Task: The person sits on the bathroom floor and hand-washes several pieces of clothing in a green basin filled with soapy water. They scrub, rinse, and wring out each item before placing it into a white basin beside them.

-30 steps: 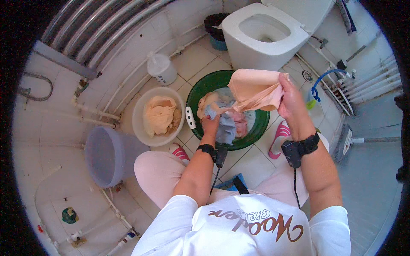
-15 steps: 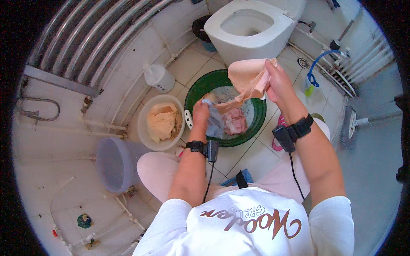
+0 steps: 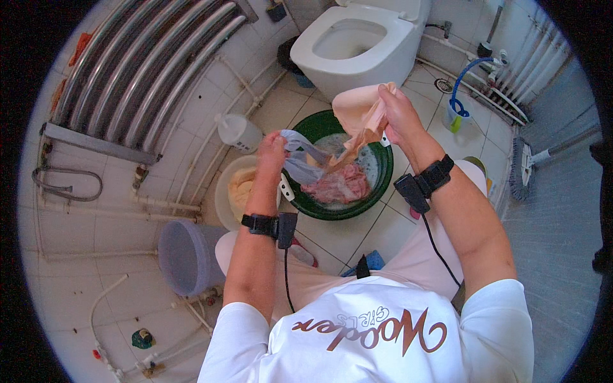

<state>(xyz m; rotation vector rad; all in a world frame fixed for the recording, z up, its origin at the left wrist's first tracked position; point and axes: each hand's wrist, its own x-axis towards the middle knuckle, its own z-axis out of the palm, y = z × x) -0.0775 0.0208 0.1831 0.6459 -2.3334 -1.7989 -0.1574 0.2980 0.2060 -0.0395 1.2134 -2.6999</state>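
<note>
In my raised right hand (image 3: 401,116) is a peach-coloured cloth (image 3: 357,108), its bunched end hanging down over a green basin (image 3: 382,185). My left hand (image 3: 272,150) is closed on a thin pale blue-grey cloth (image 3: 300,163) stretched over the basin's left side. The two cloths meet above the water; I cannot tell if they are joined. Wet pink cloth (image 3: 341,184) lies in the sudsy water below. Left of the basin, partly behind my left forearm, a whitish tub (image 3: 222,195) holds another peach cloth (image 3: 241,184).
A white toilet (image 3: 345,73) stands behind the basin. A translucent container (image 3: 239,132) is by the left wall, a lavender bucket (image 3: 182,255) nearer me. Metal radiator pipes (image 3: 153,76) line that wall. To the right are a grey brush (image 3: 520,169) and a cup with blue hose (image 3: 455,118).
My left hand has moved up and left, pulling the blue-grey cloth outward from the basin. The right hand still holds the peach cloth above it. The view has shifted slightly.
</note>
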